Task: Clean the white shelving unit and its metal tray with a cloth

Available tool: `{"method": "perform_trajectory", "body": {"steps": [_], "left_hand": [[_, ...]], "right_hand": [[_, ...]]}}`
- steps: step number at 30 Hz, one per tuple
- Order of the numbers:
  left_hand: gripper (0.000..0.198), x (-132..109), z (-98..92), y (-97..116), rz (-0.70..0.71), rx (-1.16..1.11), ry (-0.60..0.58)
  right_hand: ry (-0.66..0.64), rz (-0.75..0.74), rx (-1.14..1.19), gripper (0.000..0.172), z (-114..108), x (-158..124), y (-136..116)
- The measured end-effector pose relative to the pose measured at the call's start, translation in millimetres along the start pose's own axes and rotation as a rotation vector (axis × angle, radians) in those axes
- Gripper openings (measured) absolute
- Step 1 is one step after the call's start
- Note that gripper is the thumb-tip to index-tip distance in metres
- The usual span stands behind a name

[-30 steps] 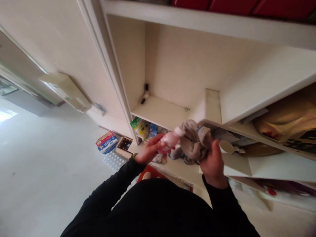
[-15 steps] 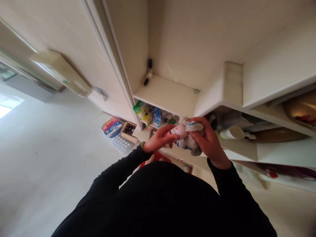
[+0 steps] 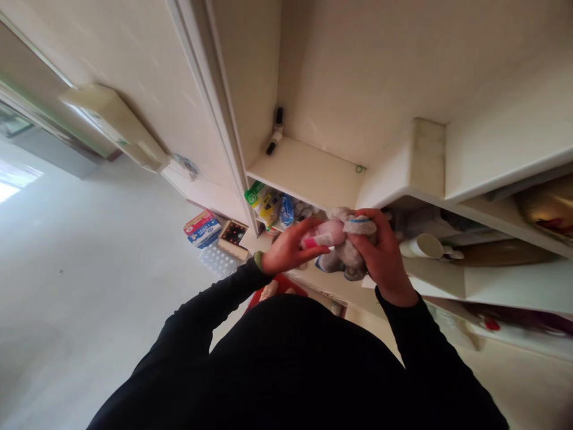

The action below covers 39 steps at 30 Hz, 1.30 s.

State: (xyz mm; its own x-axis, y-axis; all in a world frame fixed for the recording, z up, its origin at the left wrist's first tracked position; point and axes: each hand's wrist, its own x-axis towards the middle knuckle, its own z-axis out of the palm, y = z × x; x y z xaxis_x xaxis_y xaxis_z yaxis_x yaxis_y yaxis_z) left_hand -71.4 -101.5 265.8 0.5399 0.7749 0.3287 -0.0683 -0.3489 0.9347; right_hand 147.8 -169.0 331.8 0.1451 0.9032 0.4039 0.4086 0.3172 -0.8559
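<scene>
I stand in front of a white shelf unit. My left hand is closed round a small pink bottle, holding it level in front of me. My right hand is closed on a crumpled grey cloth, which is pressed against the right end of the bottle. Both hands hover just below the shelf's front edge. Black sleeves cover both arms.
A dark marker lies at the back of the upper shelf. Green and blue packets fill the shelf below. A white cup lies on its side to the right. Boxes sit on the floor at left.
The cloth went from hanging loose beside the bottle to being bunched tightly over its end. The bottle now lies more level, and the view has tilted down.
</scene>
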Motion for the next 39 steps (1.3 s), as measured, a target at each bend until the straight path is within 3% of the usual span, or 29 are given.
{"method": "perform_trajectory", "body": {"steps": [2, 3, 6, 8, 13, 16, 19, 21, 22, 25, 27, 29, 32, 33, 35, 39], "left_hand": [[0.091, -1, 1.7, -4, 0.078, 0.098, 0.050], [0.092, -2, 0.9, -5, 0.072, 0.047, -0.007], [0.094, -3, -7.7, -2, -0.051, -0.249, -0.326], [0.092, -3, -13.7, 2, -0.095, -0.291, -0.396], [0.084, 4, -8.0, 5, 0.135, 0.133, -0.098], [0.086, 5, -1.6, 4, 0.138, 0.068, -0.049], [0.084, 4, -3.8, 8, -0.042, -0.255, -0.317], [0.084, 3, -6.4, 11, -0.130, -0.308, -0.435], [0.084, 4, -6.8, 12, -0.117, -0.249, -0.411], [0.088, 8, -3.8, 9, 0.035, 0.092, -0.132], [0.091, 10, -2.1, 5, 0.105, 0.207, -0.011], [0.092, 11, -4.4, 3, 0.094, 0.105, -0.073], [0.089, 10, -12.9, 6, -0.041, -0.187, -0.381], [0.087, 10, -14.8, 7, -0.072, -0.229, -0.427], [0.085, 10, -14.4, 8, -0.036, -0.167, -0.353], [0.080, 10, 2.3, -1, 0.140, 0.229, -0.033]], "right_hand": [[0.016, -0.018, 0.003, 0.027, -1, 1, 3], [-0.010, -0.038, 0.011, 0.026, -3, 2, 2], [-0.127, -0.116, 0.065, 0.023, -8, 2, -5], [-0.152, -0.155, 0.086, 0.021, -8, 2, -7], [-0.014, -0.148, 0.009, 0.027, -2, 6, 0], [-0.027, -0.152, -0.015, 0.027, -4, 9, -2], [-0.134, -0.184, 0.047, 0.028, -9, 9, -9], [-0.157, -0.192, 0.073, 0.028, -10, 9, -9], [-0.142, -0.187, 0.062, 0.028, -9, 9, -8], [-0.040, -0.167, -0.023, 0.028, -5, 11, -2], [-0.011, -0.161, -0.064, 0.028, -4, 13, 1], [-0.051, -0.166, -0.053, 0.026, -5, 14, 1], [-0.138, -0.210, 0.022, 0.023, -8, 14, 1], [-0.135, -0.229, 0.036, 0.022, -7, 13, 2], [-0.072, -0.241, 0.026, 0.022, -3, 12, 4], [0.119, -0.124, -0.032, 0.023, 15, 8, 4]]}}
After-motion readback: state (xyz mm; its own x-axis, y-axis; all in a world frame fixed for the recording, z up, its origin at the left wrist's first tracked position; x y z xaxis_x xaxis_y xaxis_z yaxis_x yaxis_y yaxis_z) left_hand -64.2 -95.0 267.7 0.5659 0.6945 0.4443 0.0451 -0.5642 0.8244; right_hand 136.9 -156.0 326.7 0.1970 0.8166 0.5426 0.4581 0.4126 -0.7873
